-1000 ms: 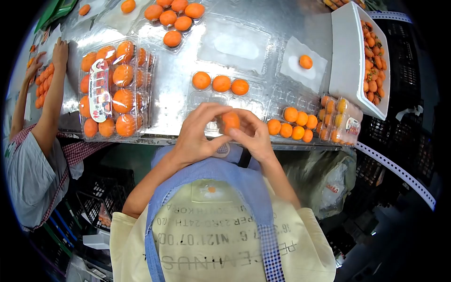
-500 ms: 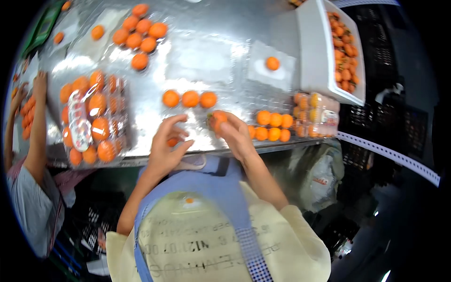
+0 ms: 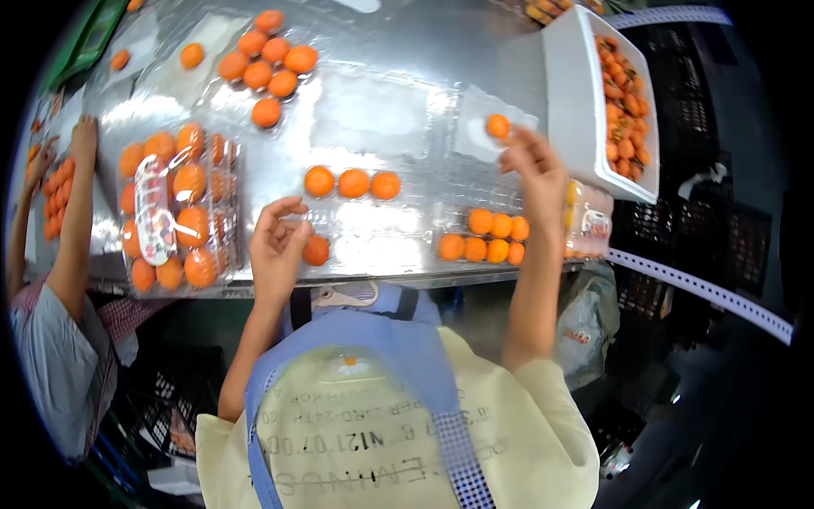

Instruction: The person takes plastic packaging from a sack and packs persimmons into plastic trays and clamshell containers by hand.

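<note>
My right hand [image 3: 536, 170] reaches forward, a little blurred, its fingers apart and just beside a single orange fruit like a mandarin [image 3: 498, 126] on a white sheet or pad. Whether the fingertips touch that fruit I cannot tell. Nearer to me, my left hand [image 3: 278, 242] hovers over the table edge with loosely curled, parted fingers and nothing visible in it. Close to its thumb lies another mandarin [image 3: 315, 250] in an open clear plastic tray [image 3: 373, 225]. Along the back of this tray runs a row of three mandarins [image 3: 353, 182].
At left stands a filled clear clamshell [image 3: 193, 225] with a label. Loose mandarins [image 3: 257, 75] lie behind it. Smaller fruit [image 3: 498, 226] fills part of a tray at right, beside a white foam box [image 3: 577, 127] of fruit. A co-worker's arms [image 3: 78, 187] are at far left.
My right hand has moved forward and right, from the tray to the lone mandarin. The stemmed fruit it held is no longer visible. My left hand has drawn slightly left, uncovering the nearby mandarin.
</note>
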The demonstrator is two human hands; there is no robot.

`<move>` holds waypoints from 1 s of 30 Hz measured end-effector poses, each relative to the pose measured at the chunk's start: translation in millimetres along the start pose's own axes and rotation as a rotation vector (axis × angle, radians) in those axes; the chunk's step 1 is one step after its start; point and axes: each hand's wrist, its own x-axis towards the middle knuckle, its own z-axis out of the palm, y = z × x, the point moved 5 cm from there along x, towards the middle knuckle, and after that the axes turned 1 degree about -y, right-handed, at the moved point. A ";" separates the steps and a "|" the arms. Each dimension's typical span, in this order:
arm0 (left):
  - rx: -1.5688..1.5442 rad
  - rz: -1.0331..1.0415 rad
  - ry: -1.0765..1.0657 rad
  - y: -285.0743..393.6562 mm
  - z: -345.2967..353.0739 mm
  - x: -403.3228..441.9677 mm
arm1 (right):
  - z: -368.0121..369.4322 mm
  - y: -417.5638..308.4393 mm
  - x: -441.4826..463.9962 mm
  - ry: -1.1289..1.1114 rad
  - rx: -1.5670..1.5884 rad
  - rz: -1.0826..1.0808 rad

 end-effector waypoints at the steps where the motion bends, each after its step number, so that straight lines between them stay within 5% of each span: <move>1: -0.010 -0.003 0.054 0.2 -7.3 0.6 | 31.2 13.4 -9.5 -0.158 -0.068 0.037; 7: -0.110 0.009 0.221 -10.4 -37.1 -4.5 | 165.7 42.9 -77.5 -0.656 -0.468 -0.127; 12: -0.138 -0.008 0.202 -19.6 -41.2 -6.4 | 215.1 43.7 -105.1 -0.611 -0.673 -0.469; 21: -0.111 -0.064 0.153 -22.3 -31.4 -1.8 | 223.4 47.3 -109.9 -0.604 -0.719 -0.606; 24: -0.092 -0.079 0.116 -26.2 -30.4 0.7 | 214.0 41.0 -101.3 -0.601 -0.626 -0.448; 30: -0.037 -0.133 0.038 -34.6 -25.3 2.9 | 183.2 56.1 -88.9 -0.507 0.042 0.176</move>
